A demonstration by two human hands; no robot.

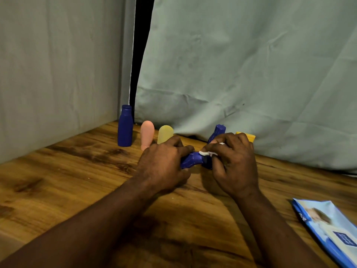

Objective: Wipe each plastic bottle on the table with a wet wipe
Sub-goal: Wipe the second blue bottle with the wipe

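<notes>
1. Bottle [191,160] (blue) lies sideways low over the table [77,171], between both hands.
2. Left hand [164,165]: I see fingers curled round its left end.
3. Right hand [234,163]: fingers pinch white wipe [205,153] against it.
4. Taller blue bottle [125,128] and pink bottle [147,135] stand behind; wipe pack [328,229] at right.

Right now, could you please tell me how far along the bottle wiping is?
Done: nothing I can confirm. In hand: the left hand holds a blue bottle sideways while the right hand presses a white wipe on it. Possibly left: the tall blue bottle, pink bottle, pale yellow bottle and far blue bottle at the back.
</notes>
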